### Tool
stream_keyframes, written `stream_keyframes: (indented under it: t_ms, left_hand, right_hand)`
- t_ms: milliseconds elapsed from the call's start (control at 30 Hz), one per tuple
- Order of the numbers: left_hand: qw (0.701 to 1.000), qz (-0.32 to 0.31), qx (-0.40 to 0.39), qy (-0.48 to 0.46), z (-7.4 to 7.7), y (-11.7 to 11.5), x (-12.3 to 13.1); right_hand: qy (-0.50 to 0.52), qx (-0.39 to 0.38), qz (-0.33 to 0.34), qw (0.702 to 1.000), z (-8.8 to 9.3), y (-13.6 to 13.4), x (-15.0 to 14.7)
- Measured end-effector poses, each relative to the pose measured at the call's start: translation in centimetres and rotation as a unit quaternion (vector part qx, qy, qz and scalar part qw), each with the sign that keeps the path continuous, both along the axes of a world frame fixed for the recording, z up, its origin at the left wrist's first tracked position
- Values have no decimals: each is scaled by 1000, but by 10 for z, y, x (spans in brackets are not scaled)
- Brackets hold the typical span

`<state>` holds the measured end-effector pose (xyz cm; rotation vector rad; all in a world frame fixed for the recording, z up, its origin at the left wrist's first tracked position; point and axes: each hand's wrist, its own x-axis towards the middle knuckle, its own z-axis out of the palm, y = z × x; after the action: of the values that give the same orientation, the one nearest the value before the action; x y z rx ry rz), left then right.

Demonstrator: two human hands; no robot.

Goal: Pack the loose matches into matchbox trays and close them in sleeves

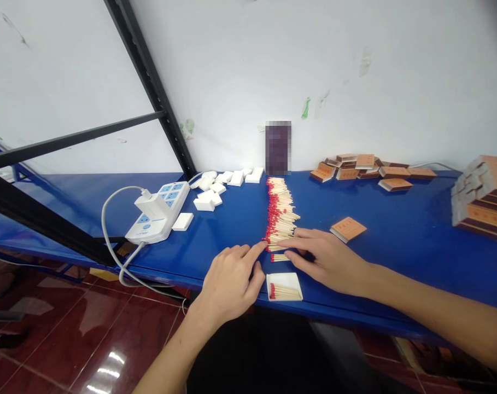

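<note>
A long pile of red-tipped matches (pixel 281 210) runs from the wall toward me on the blue table, heads to the left. My left hand (pixel 234 279) reaches its index finger to the match heads at the near end, its thumb apart. From the other side, my right hand (pixel 324 257) lays its index finger on the sticks, with the thumb by a small separate row of matches (pixel 279 258). Neither hand grips anything that I can see. Just in front, a white matchbox tray (pixel 296 279) holds several matches. An orange matchbox cover (pixel 348 229) lies beyond my right hand.
White trays (pixel 204 204) lie scattered at the back left beside a power strip (pixel 160 213) with a plugged-in charger and white cable. Orange matchbox covers (pixel 355 166) are heaped at the back right. A wrapped stack of matchboxes (pixel 484 197) stands far right. A black metal frame (pixel 150 82) rises left.
</note>
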<state>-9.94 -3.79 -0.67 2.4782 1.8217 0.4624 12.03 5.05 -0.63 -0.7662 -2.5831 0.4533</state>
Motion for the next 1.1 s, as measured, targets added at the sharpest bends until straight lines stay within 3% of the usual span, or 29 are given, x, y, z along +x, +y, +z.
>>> stream_keyframes:
  t_ms: [1100]
  left_hand:
    - [1000, -21, 12, -6, -1, -1, -2]
  right_hand:
    - [9, 18, 7, 1000, 0, -1, -1]
